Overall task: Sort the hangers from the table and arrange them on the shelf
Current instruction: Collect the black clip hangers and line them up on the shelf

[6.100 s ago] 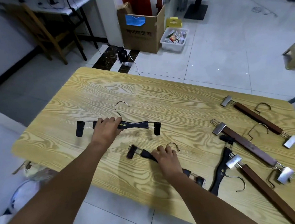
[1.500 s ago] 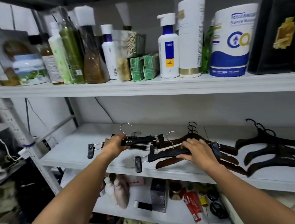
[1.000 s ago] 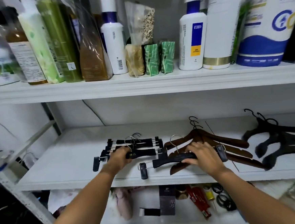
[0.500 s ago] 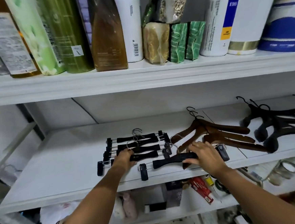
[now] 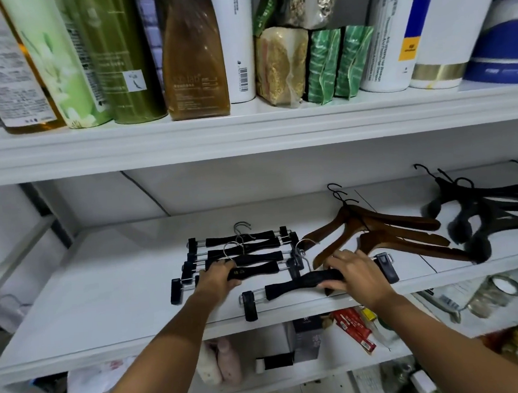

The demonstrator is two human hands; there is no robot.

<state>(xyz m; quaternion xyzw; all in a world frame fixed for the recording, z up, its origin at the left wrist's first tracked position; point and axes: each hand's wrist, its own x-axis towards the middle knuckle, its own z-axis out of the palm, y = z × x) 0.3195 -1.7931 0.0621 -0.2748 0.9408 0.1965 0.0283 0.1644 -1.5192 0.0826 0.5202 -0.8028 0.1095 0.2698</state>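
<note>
White shelf (image 5: pixel 105 301), left hand (image 5: pixel 218 280) gripping clip hanger (image 5: pixel 257 270) (now beside stack (image 5: pixel 239 244)), right hand (image 5: pixel 356 274) gripping second hanger (image 5: pixel 295 283)

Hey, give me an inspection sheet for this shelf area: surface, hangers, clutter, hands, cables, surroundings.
Surface: white middle shelf, holding the hangers.
Job's things: black clip hangers lie in a row; brown hangers to their right; black hangers far right.
Clutter: bottles and packets on the upper shelf.
Hands: left hand grips the front hanger of the row; right hand grips the nearest hanger at the shelf's front edge.
Cables: one dark cable on the back wall.
Surroundings: lower shelf, crowded with small items, blurred.
</note>
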